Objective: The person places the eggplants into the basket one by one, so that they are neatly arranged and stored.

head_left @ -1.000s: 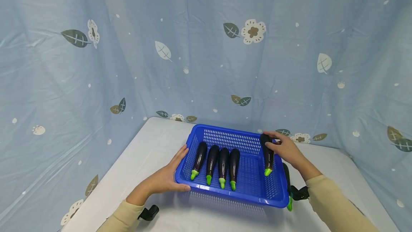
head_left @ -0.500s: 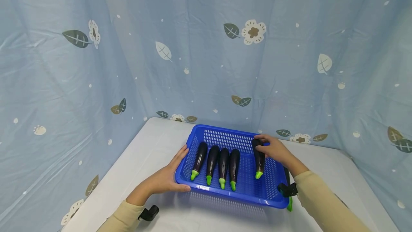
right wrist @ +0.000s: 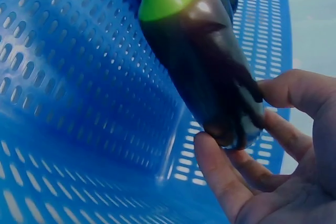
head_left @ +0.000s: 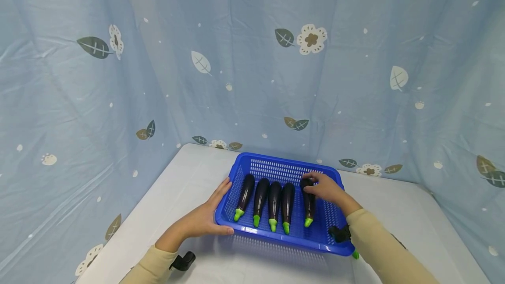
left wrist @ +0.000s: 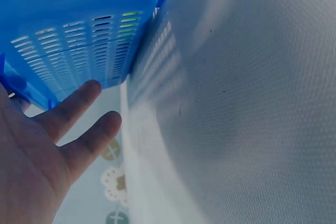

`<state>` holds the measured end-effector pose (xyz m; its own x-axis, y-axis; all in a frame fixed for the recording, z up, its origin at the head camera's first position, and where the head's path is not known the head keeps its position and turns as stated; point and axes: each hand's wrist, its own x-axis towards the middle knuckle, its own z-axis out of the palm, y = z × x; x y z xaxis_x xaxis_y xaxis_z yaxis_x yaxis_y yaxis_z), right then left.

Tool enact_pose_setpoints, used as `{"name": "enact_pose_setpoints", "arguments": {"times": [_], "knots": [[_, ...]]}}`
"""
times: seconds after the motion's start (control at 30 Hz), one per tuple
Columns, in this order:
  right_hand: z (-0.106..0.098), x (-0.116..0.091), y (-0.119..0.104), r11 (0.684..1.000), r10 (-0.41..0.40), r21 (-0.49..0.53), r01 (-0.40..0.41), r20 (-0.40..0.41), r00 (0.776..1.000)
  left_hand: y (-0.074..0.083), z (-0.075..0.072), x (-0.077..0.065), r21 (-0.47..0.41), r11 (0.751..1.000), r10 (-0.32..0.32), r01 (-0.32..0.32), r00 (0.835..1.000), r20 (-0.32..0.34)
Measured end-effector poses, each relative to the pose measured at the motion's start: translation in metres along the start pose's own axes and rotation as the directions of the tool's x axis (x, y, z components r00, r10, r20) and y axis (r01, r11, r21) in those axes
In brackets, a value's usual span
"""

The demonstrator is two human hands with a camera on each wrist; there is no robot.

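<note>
My right hand (head_left: 325,189) pinches the blunt dark end of an eggplant (head_left: 309,207) between thumb and fingers, low inside a blue plastic basket (head_left: 276,238). Its bright green stem end points toward me. Up close in the right wrist view, the glossy eggplant (right wrist: 205,72) slants across the slotted basket wall. Several other eggplants (head_left: 260,200) lie side by side to its left, stems all facing the front. My left hand (head_left: 201,220) rests against the basket's left front corner, its fingers along the side and thumb at the front. Two straight fingers (left wrist: 84,145) show beside the slots.
The basket stands on a white-covered table (head_left: 189,165). Past its right front corner a green eggplant stem (head_left: 356,254) sticks out, the rest hidden by basket and arm. A blue patterned curtain (head_left: 252,78) hangs behind the table and at its sides.
My right hand has carried the eggplant leftward and down from the basket's right side, bringing it nearer the row. The left hand and the basket have stayed put.
</note>
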<state>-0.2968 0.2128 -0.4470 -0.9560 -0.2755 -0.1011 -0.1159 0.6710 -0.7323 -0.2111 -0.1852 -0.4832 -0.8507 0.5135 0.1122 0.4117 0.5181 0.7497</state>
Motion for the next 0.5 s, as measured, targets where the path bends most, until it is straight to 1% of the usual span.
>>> {"name": "enact_pose_setpoints", "arguments": {"times": [0.2, 0.5], "knots": [[0.011, 0.003, -0.001, 0.999, 0.04, 0.004, -0.04, 0.036, 0.999, -0.001, 0.0, 0.0, -0.003, 1.0, 0.005, -0.005, 1.0, 0.0], [0.022, 0.006, -0.003, 0.999, 0.046, 0.001, -0.046, 0.059, 0.997, -0.004, 0.0, 0.001, 0.01, 1.0, 0.011, -0.011, 1.0, -0.001]]}}
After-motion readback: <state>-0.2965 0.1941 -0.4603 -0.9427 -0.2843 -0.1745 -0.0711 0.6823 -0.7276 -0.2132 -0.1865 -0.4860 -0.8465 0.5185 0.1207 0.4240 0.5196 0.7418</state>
